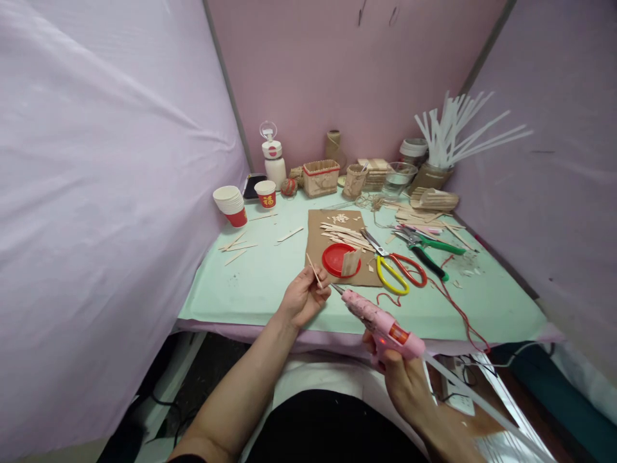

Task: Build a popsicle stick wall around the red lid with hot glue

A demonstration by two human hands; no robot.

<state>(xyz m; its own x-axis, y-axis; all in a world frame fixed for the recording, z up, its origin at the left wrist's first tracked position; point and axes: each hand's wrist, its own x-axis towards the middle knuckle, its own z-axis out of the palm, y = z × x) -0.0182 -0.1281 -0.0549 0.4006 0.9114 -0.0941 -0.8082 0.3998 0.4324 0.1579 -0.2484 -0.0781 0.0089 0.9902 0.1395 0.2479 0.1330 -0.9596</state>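
Observation:
My left hand (304, 297) pinches a thin wooden stick (313, 269), tilted over the front of the table. My right hand (398, 370) is wrapped round the grip of a pink hot glue gun (373, 315), whose metal nozzle points left at the stick's lower end, close to my left fingers. Whether nozzle and stick touch I cannot tell. Out of the gun's back runs a long white glue stick (475, 392). Just beyond my left hand lies a red round lid (332, 260) with a small panel of joined wooden sticks (351, 263) standing on it.
Cut sticks (344, 236) lie on a cardboard sheet (315, 222). Scissors (393, 267) and green-handled pliers (429, 247) lie to the right, near red cord (457, 308). Paper cups (231, 206), a stick basket (321, 179) and a jar of glue sticks (431, 173) stand farther back.

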